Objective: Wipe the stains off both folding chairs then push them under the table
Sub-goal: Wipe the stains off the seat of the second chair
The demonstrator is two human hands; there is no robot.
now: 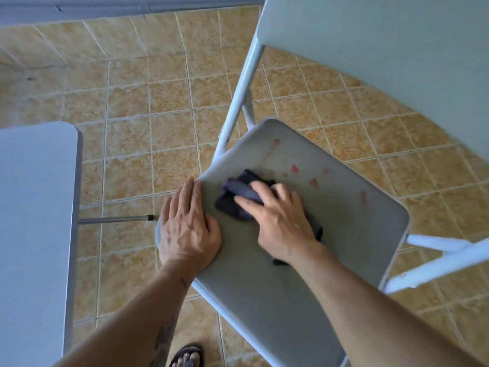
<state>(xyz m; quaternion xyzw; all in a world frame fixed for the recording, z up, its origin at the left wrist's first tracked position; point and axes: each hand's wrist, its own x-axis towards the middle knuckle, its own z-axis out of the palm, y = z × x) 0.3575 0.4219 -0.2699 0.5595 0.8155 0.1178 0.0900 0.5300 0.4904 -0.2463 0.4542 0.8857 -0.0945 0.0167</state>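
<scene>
- Chair seat (330, 234), grey and flat, fills the middle of the view, turned at an angle, with its pale backrest (383, 49) rising at the upper right.
- Pink-red stains (294, 169) dot the far half of the seat: a long smear near the back edge, several small blots in the middle, and one more toward the right edge.
- The right hand (280, 221) lies on a crumpled dark cloth (235, 197) and presses it to the seat, fingers spread and slightly bent over the bunched fabric; the cloth sits just short of the nearest blots.
- The left hand (188, 223) rests flat on the seat's left front corner, fingers straight and together, holding nothing, thumb on the top surface.
- The chair's light metal frame (238, 102) shows at the left behind the seat and again at the lower right.
- A grey table (34, 207) stands at the left, apart from the chair, one thin leg (116, 220) showing beneath it.
- The floor (148, 115) is tan tile, and a sandalled foot (188, 357) shows at the bottom edge.
</scene>
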